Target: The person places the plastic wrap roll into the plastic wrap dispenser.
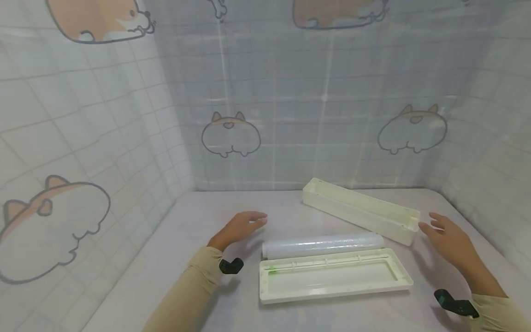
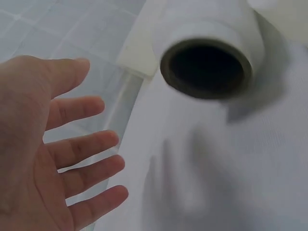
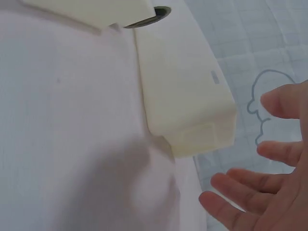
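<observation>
A roll of clear plastic wrap (image 1: 323,246) lies across the table, and its hollow core end faces the camera in the left wrist view. Just in front of it is a cream plastic lid (image 1: 332,279), inner side up, with a rail and a small green piece along its back edge. Behind the roll, a long cream box (image 1: 361,207) sits at a slant, its top uncovered. The left hand (image 1: 240,227), fingers spread and holding nothing, hovers left of the roll's end. Beside the box's right end is the right hand (image 1: 450,240), fingers loosely extended, also holding nothing.
A pale cloth-covered table (image 1: 191,216) carries everything. Curtain walls (image 1: 290,92) with a tile pattern and cartoon dogs enclose it at the back, left and right. Each wrist wears a small dark device (image 1: 456,304).
</observation>
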Demonstrator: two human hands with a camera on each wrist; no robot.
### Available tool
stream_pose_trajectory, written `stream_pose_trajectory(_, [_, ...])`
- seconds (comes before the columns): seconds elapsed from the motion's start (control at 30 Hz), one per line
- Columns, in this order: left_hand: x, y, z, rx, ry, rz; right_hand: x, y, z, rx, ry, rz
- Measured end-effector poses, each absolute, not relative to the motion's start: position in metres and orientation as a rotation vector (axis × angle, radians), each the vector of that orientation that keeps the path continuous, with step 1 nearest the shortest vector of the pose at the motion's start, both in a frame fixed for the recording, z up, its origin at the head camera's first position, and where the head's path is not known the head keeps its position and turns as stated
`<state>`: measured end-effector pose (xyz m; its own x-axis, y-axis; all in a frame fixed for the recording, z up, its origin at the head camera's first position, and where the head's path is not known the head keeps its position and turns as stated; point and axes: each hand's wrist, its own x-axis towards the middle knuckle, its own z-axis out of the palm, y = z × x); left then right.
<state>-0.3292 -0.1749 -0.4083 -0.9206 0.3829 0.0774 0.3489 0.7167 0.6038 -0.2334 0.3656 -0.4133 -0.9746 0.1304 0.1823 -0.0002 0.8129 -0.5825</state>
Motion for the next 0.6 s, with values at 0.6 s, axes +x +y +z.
stream_pose_trajectory(0.6, [-0.367, -0.131, -0.405, 0.726, 2.691, 1.115, -0.232, 0.361, -0.425, -0.191, -2.741, 1.167])
